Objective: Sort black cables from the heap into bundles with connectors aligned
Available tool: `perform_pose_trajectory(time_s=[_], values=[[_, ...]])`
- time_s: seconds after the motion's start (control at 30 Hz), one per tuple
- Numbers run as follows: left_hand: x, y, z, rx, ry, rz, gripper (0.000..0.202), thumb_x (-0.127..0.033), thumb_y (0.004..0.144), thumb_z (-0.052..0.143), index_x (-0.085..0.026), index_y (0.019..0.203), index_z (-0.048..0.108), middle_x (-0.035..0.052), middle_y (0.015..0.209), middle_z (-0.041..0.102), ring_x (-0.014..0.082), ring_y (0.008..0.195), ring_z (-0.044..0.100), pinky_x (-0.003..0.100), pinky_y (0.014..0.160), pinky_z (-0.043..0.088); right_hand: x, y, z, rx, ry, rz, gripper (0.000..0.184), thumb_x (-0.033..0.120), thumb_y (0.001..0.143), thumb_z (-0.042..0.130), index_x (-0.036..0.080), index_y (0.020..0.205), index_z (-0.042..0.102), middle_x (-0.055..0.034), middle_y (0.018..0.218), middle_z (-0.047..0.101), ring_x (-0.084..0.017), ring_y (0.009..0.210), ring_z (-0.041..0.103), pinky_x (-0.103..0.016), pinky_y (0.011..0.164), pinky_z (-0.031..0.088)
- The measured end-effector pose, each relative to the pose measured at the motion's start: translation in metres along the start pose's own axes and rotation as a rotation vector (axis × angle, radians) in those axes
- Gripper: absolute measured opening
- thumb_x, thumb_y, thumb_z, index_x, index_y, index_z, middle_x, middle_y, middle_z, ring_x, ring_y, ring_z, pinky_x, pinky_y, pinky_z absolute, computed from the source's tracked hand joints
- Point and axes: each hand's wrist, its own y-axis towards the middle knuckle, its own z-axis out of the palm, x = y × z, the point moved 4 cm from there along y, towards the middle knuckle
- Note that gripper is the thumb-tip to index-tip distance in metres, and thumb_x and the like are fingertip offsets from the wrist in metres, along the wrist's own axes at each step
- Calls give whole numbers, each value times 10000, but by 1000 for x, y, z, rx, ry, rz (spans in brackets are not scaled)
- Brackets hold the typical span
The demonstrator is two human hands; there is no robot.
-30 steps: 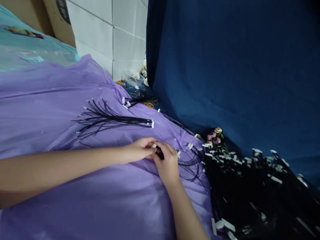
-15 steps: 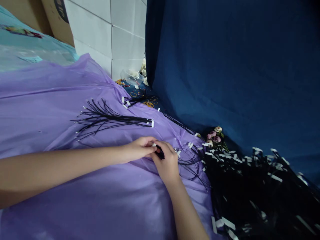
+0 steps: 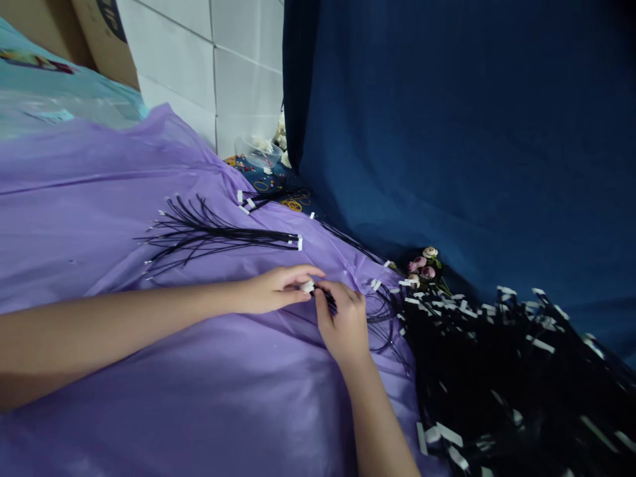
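Observation:
My left hand (image 3: 275, 289) reaches in from the left, its index finger stretched out above a small white connector (image 3: 308, 286) and its thumb below it. That connector sits between the thumb and the curled fingers. My right hand (image 3: 345, 322) is closed round the black wires (image 3: 330, 302) just behind the connector, with fingertips close to the left ones. Most of these wires are hidden by the right hand. Just beyond both hands, a fanned bundle of black wires (image 3: 223, 233) lies on the purple sheet (image 3: 209, 397), its white connector end (image 3: 299, 242) pointing right.
At right lies a large heap of black wires (image 3: 497, 384) with white connectors. Artificial flowers (image 3: 422, 265) rest beside a dark blue cloth (image 3: 447, 132). Farther back are another wire bundle (image 3: 271, 196), rubber bands (image 3: 291, 205), a clear bowl (image 3: 258, 152) and cardboard (image 3: 106, 46).
Both hands have shifted slightly right. My left index finger has straightened and lifted, so the white connector shows more clearly between the hands. The view has moved a little.

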Motion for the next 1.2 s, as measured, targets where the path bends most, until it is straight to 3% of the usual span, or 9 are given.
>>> perform_pose_trajectory(time_s=[0.27,0.4,0.67,0.93,1.07,1.2], values=[[-7,-4,-2,-73,399,145,375,-251,917,489,-179,1284,471,82,1109,658,160,969,630,286,843,481,8,0,-10,-122,28,-75,100,174,880,539,188,906,634,-19,877,701,-168,838,636,-322,816,349],[-11,-6,-3,-88,462,191,394,-236,920,478,-203,1313,472,89,1221,635,176,1076,618,290,915,467,10,-1,-13,-128,60,-73,89,154,858,535,181,895,611,-17,879,688,-171,842,624,-327,826,342],[-8,-6,-2,-53,460,124,398,-270,919,477,-243,1315,504,71,1259,630,202,1129,601,305,959,442,10,-2,-10,-79,10,-62,110,145,887,465,192,880,564,-21,873,661,-174,837,591,-331,820,333],[-10,-5,-2,-78,439,96,394,-293,923,478,-205,1308,492,87,1251,628,199,1131,594,295,951,432,14,-3,-11,-169,-297,-143,96,197,938,470,215,939,565,-28,884,682,-206,833,562,-434,925,282],[-10,-3,-2,-124,360,89,371,-308,915,497,-190,1267,511,81,1154,657,183,1030,622,285,886,455,13,-4,-13,-192,-409,-181,114,247,949,476,206,948,583,-35,791,667,-203,746,566,-413,853,328],[-4,1,-4,-159,147,58,329,-300,917,493,-185,1225,511,68,1046,666,167,969,632,292,859,471,7,-5,-13,-182,-374,-128,145,284,938,492,192,949,604,-40,745,654,-168,610,573,-318,645,364]])
